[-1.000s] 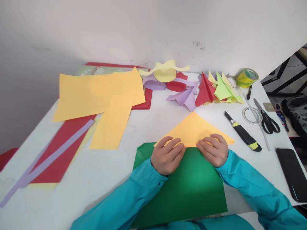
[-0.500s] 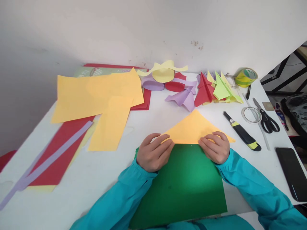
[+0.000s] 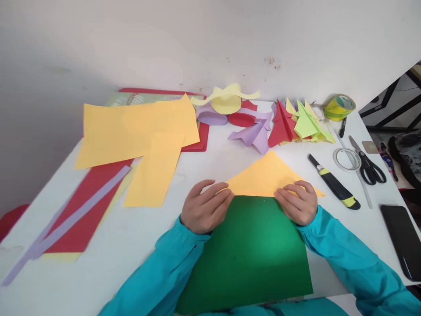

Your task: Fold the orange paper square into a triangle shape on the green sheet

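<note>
An orange-yellow sheet of paper folded into a triangle [image 3: 263, 175] lies with its peak pointing away from me and its straight folded edge toward me. My left hand [image 3: 205, 206] has its fingertips closed on that edge near the left corner. On the right part of the same edge, the fingers of my right hand [image 3: 297, 202] are bent and closed on the paper. The right tip of the triangle sticks out past my right hand; the left tip is hidden by my left hand. Below both hands a green sheet [image 3: 253, 254] covers the table in front of me.
At left lie large orange-yellow sheets [image 3: 131, 136], a red sheet [image 3: 79, 219] and purple strips [image 3: 85, 206]. Folded paper planes [image 3: 284, 125] and paper loops [image 3: 226, 103] line the wall. At right are a cutter [image 3: 333, 182], scissors [image 3: 370, 166], tape [image 3: 340, 107] and a phone [image 3: 401, 241].
My left hand has slid a little to the left along the folded edge. The right hand keeps its place on the paper. The whole view has shifted slightly.
</note>
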`<act>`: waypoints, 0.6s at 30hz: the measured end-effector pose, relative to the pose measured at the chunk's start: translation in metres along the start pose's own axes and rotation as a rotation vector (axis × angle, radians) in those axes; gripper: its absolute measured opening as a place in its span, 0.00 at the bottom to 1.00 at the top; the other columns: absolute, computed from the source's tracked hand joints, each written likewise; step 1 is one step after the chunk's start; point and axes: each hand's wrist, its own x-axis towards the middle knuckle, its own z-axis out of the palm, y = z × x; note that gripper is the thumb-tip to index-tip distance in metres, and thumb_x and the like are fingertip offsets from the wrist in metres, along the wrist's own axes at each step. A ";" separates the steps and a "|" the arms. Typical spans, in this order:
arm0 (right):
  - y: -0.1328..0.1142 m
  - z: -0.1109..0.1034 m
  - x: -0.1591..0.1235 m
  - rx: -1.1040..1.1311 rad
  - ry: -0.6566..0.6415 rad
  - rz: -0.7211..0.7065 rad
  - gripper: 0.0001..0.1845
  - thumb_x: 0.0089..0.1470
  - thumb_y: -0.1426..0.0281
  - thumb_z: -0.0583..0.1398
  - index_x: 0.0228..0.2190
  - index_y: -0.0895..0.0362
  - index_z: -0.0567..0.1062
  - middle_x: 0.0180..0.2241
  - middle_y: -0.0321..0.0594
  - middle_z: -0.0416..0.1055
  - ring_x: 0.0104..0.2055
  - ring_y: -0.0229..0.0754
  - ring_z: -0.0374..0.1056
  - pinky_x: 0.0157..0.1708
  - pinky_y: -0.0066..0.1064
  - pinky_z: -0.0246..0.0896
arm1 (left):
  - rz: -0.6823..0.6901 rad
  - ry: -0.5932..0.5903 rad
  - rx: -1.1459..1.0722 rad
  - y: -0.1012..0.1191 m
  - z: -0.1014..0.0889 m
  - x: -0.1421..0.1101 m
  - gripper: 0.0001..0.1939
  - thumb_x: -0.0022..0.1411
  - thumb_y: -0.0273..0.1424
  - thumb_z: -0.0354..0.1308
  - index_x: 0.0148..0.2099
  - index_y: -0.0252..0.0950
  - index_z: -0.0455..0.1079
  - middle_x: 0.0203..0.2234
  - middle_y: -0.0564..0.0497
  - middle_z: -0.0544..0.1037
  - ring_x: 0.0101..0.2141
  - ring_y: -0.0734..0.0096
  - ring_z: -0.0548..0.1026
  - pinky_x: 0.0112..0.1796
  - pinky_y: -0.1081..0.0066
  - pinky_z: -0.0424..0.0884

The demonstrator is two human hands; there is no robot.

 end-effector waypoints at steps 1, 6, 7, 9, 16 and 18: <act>0.000 0.000 0.000 0.001 -0.002 -0.001 0.07 0.50 0.77 0.64 0.34 0.59 0.75 0.31 0.35 0.78 0.35 0.39 0.71 0.40 0.37 0.61 | -0.002 -0.002 -0.005 0.000 0.000 -0.001 0.07 0.56 0.19 0.58 0.35 0.35 0.69 0.27 0.51 0.80 0.33 0.65 0.79 0.38 0.62 0.70; 0.000 0.000 -0.002 0.005 -0.002 0.011 0.07 0.50 0.77 0.63 0.34 0.58 0.75 0.31 0.34 0.78 0.35 0.39 0.70 0.40 0.37 0.60 | 0.004 -0.013 -0.006 -0.001 -0.001 -0.002 0.06 0.55 0.19 0.58 0.35 0.33 0.68 0.27 0.50 0.80 0.33 0.64 0.79 0.39 0.61 0.70; 0.000 0.000 -0.002 0.006 -0.002 0.012 0.07 0.50 0.77 0.63 0.34 0.58 0.75 0.31 0.34 0.78 0.35 0.39 0.70 0.40 0.37 0.60 | 0.004 -0.018 -0.005 -0.001 -0.002 -0.002 0.06 0.56 0.19 0.58 0.35 0.33 0.68 0.27 0.50 0.80 0.33 0.64 0.79 0.39 0.61 0.70; 0.000 0.000 -0.002 0.009 -0.005 0.011 0.07 0.50 0.78 0.64 0.34 0.58 0.75 0.31 0.34 0.78 0.36 0.39 0.70 0.41 0.37 0.60 | 0.002 -0.022 -0.006 -0.002 -0.002 -0.001 0.06 0.56 0.19 0.58 0.35 0.34 0.68 0.27 0.50 0.80 0.33 0.65 0.79 0.39 0.61 0.70; -0.001 0.000 0.001 0.007 -0.006 0.004 0.07 0.49 0.78 0.64 0.34 0.59 0.76 0.31 0.35 0.78 0.35 0.39 0.70 0.40 0.37 0.61 | 0.009 -0.030 0.003 -0.003 -0.004 0.001 0.07 0.55 0.19 0.59 0.35 0.35 0.69 0.27 0.51 0.80 0.34 0.65 0.79 0.39 0.61 0.71; -0.001 -0.001 0.002 0.003 -0.003 0.004 0.06 0.50 0.78 0.63 0.33 0.58 0.76 0.30 0.34 0.78 0.35 0.38 0.70 0.39 0.37 0.61 | 0.013 -0.026 0.006 -0.003 -0.005 0.001 0.07 0.55 0.19 0.59 0.35 0.35 0.69 0.27 0.51 0.80 0.33 0.64 0.79 0.38 0.61 0.71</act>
